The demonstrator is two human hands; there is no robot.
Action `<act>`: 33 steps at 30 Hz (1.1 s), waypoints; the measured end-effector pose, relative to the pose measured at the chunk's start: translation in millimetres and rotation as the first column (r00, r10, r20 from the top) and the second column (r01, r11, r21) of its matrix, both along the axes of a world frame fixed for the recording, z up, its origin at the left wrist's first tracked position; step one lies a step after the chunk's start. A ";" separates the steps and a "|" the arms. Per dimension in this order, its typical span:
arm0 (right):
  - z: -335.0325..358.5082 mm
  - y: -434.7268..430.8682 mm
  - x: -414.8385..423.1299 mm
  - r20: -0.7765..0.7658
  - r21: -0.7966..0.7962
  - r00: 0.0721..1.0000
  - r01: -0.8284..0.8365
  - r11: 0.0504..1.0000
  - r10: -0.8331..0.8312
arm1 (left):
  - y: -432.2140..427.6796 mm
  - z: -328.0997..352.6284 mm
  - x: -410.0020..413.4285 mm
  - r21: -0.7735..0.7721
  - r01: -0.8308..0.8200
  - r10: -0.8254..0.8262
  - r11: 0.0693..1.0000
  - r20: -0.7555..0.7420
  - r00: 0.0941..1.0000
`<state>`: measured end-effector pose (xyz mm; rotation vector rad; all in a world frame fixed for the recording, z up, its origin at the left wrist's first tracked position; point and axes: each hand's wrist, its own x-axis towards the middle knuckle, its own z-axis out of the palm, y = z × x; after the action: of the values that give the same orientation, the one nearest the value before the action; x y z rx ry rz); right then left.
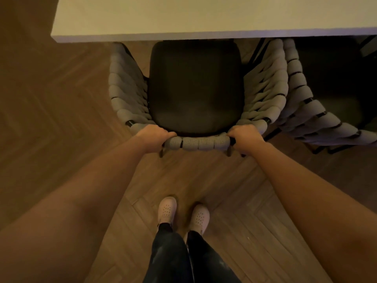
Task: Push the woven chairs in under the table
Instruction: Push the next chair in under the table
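Note:
A woven chair (197, 142) with grey braided arms and a dark seat cushion stands in front of me, its front tucked just under the white table (183, 17). My left hand (156, 135) grips the left end of its curved back rail. On the right end of the same rail my right hand (243, 136) holds on, fingers curled over the top. A second woven chair (318, 119) stands close against the first on the right, its seat partly under the table.
Herringbone wood floor (51, 119) stretches open to the left of the chair and table corner. My feet in light perforated clogs (183, 213) stand a step behind the chair back.

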<state>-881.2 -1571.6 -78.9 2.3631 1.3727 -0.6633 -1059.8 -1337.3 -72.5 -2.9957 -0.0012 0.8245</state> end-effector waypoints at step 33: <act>89.3 176.9 -77.1 -0.383 -0.023 0.901 0.212 0.977 -0.205 | 106.6 47.3 -111.4 -0.107 -0.367 0.383 0.924 0.263 0.886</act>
<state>-958.2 -1394.7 10.5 2.5107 1.2775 -1.2357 -1171.2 -1230.7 -25.2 -3.1827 -0.5942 0.4083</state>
